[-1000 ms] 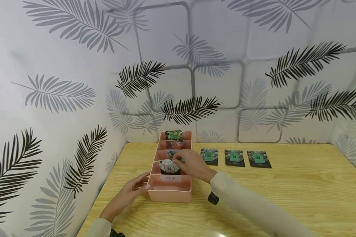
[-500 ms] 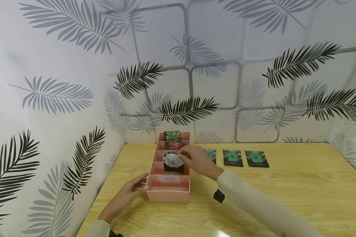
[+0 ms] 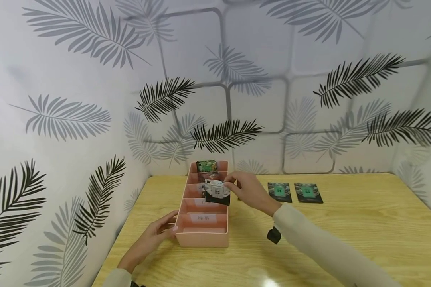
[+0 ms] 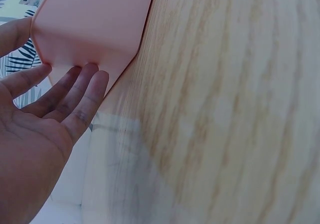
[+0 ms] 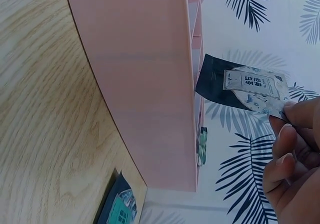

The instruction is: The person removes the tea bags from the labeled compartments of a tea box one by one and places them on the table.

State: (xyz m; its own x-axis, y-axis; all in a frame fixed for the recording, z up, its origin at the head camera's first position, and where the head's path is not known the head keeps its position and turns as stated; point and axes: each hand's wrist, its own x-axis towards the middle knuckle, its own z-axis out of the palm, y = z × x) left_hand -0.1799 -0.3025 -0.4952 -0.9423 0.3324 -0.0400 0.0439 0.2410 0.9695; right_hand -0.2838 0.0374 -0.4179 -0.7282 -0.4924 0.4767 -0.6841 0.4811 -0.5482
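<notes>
Pale wall [image 3: 260, 105], black-and-grey fronds [image 3: 226, 135]; wood-grain table [image 3: 373, 215], glare spot [image 3: 269, 282].

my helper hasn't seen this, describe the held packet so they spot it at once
On the wood-grained table stands a pink divided box. Near its right edge, the right hand pinches the packet by a corner. It is white above and black below, while the packets on the table show green labels.

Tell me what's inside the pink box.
The box has a green packet in its farthest compartment and a reddish packet in the next. The held packet hides much of the middle one, so its contents can't be made out.
</notes>
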